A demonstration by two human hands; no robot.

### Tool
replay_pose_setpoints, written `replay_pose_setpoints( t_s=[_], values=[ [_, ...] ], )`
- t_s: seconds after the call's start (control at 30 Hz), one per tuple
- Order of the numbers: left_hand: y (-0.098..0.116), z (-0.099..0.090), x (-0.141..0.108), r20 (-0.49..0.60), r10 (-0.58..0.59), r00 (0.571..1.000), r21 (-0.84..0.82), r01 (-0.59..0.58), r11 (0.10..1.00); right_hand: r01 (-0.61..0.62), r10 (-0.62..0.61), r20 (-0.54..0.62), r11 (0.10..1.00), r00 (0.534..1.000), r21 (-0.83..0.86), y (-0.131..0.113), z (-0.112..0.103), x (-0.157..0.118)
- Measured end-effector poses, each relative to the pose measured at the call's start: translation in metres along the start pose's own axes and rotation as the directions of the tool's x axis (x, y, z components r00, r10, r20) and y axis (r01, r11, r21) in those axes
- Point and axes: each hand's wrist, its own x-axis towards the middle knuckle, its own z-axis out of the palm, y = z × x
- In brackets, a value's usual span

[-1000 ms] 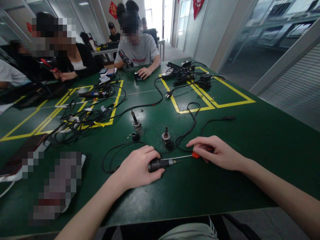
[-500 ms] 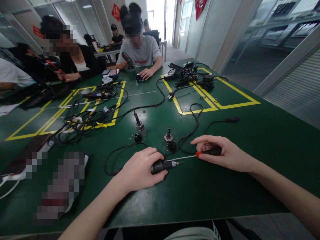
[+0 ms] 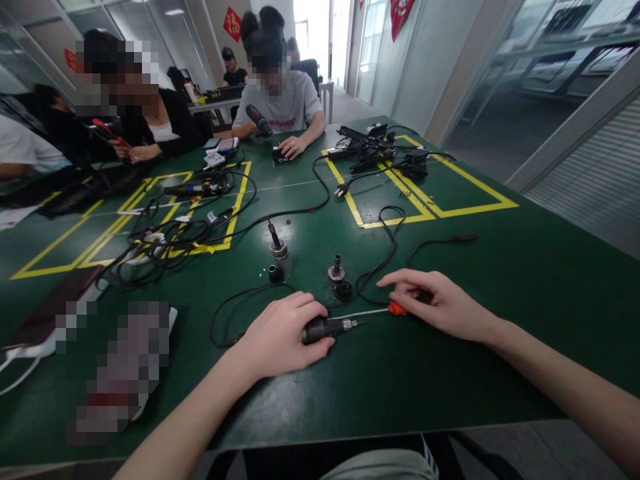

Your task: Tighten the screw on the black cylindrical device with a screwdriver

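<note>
My left hand (image 3: pixel 287 333) is wrapped around a black, pen-like power tool (image 3: pixel 325 328), whose metal collet and thin tip point right. A cord trails from the tool's rear. My right hand (image 3: pixel 433 300) is curled over the handle of a screwdriver (image 3: pixel 399 309), with the index finger stretched out. Orange shows at the handle's front; the rest is hidden under the hand. The long pale shaft runs left, behind the power tool's tip. Beyond the hands stand a metal cylinder with a spindle (image 3: pixel 280 250), a short flanged metal part (image 3: pixel 337 272), and two small black rings or caps (image 3: pixel 275 273).
Tangled black cables (image 3: pixel 170 230) lie at left and more cables (image 3: pixel 380 157) at the back right, around yellow tape rectangles. Phones (image 3: pixel 50 310) rest at near left. A co-worker (image 3: pixel 280 100) holds a drill across the green table (image 3: pixel 320 413); other people sit at left.
My right hand has shifted slightly left over the screwdriver handle, and its thumb has moved up from below the handle. My left hand stays on the power tool.
</note>
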Motion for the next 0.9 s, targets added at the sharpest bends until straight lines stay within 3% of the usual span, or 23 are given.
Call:
replay_pose_setpoints(
  t_s=[0.2, 0.43, 0.63, 0.9],
  values=[
    [-0.0006, 0.0001, -0.0003, -0.001, 0.010, 1.000, 0.004, -0.010, 1.000, -0.058, 0.056, 0.028, 0.993, 0.998, 0.101, -0.0073, -0.0030, -0.0007],
    [-0.0015, 0.0005, -0.0007, 0.002, 0.009, 1.000, 0.007, -0.009, 1.000, -0.056, 0.057, 0.036, 0.998, 0.998, -0.031, 0.0016, -0.0008, -0.0001],
    [-0.0008, 0.0004, -0.0009, -0.004, 0.008, 1.000, 0.000, -0.008, 1.000, -0.015, 0.015, 0.046, 1.000, 0.999, -0.015, -0.0008, -0.0029, -0.0016],
    [-0.0002, -0.0004, -0.0001, -0.002, 0.016, 1.000, 0.016, -0.016, 1.000, -0.052, 0.047, 0.069, 0.997, 0.996, 0.059, -0.0030, -0.0022, -0.0002]
  ],
)
